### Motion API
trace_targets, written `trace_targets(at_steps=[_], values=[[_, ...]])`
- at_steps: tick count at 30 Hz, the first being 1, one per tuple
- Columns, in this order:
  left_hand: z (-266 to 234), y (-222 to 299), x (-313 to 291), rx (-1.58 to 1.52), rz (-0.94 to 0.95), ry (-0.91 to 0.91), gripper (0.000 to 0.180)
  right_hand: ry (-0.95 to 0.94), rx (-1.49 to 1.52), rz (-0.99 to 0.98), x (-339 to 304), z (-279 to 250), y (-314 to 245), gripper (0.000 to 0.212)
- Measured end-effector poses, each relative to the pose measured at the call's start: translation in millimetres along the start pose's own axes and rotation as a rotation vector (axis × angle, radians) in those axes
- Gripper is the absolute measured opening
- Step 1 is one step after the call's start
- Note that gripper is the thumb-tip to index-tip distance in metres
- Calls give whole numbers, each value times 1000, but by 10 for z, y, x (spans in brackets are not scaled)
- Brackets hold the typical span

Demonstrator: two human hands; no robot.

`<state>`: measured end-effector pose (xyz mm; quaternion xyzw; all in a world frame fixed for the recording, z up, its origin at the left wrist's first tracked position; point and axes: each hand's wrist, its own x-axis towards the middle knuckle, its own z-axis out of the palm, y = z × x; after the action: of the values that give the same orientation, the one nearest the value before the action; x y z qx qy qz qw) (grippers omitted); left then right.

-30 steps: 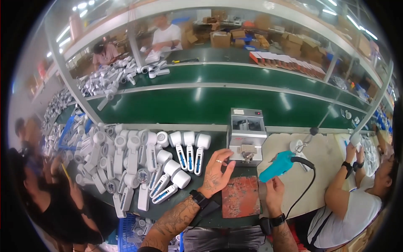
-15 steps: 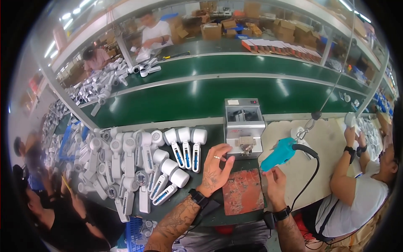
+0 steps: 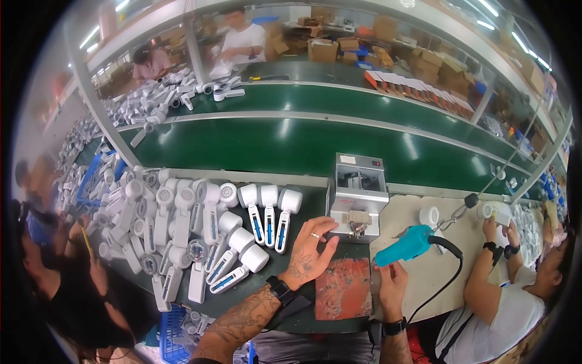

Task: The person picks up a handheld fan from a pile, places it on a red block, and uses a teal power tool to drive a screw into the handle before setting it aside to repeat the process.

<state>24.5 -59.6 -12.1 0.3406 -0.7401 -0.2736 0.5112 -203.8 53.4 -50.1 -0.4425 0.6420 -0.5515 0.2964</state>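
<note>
My left hand [image 3: 308,258], wearing a ring and a dark wristband, is beside the front of a grey metal box-shaped machine [image 3: 357,203], likely a screw feeder. Its fingers are bent but apart, and I see nothing held in them. My right hand [image 3: 391,285] pinches the nose of a teal electric screwdriver [image 3: 405,244], which slants from a hook and cord with its black cable trailing down. The exact fingertip grip is partly hidden. Between my wrists lies a worn red mat [image 3: 343,289] on the bench.
Many white handheld fans [image 3: 182,212] are heaped to my left, several with blue strips in their handles. A white round part [image 3: 429,215] sits behind the screwdriver. A green conveyor [image 3: 242,142] runs beyond. Co-workers sit on both sides, and a blue basket [image 3: 173,333] stands below.
The view has shifted slightly, so the bench looks tilted. Both my hands stay almost in place by the machine and the screwdriver. The right co-worker's hands have lowered with a white part.
</note>
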Motion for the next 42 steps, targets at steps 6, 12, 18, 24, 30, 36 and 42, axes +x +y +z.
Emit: trace_targets(at_steps=[6, 12, 18, 24, 30, 36, 42], values=[[26, -7, 5, -15, -9, 3, 28, 45, 8, 5, -1, 12, 22, 17], [5, -18, 11, -11, 7, 9, 28, 81, -21, 32, -16, 23, -47, 17], [23, -35, 6, -28, 10, 7, 30, 114, -47, -17, -19, 46, -1, 17], [7, -35, -1, -29, 2, 4, 30, 48, 45, 29, -31, 63, -92, 18], [-20, -48, -10, -25, -18, 5, 30, 55, 8, 63, -27, 78, -88, 24], [15, 17, 13, -50, -22, -2, 30, 33, -33, 33, -40, 46, -66, 21], [5, -28, -8, -48, -1, 23, 30, 8, -24, 24, -41, 74, -81, 20]])
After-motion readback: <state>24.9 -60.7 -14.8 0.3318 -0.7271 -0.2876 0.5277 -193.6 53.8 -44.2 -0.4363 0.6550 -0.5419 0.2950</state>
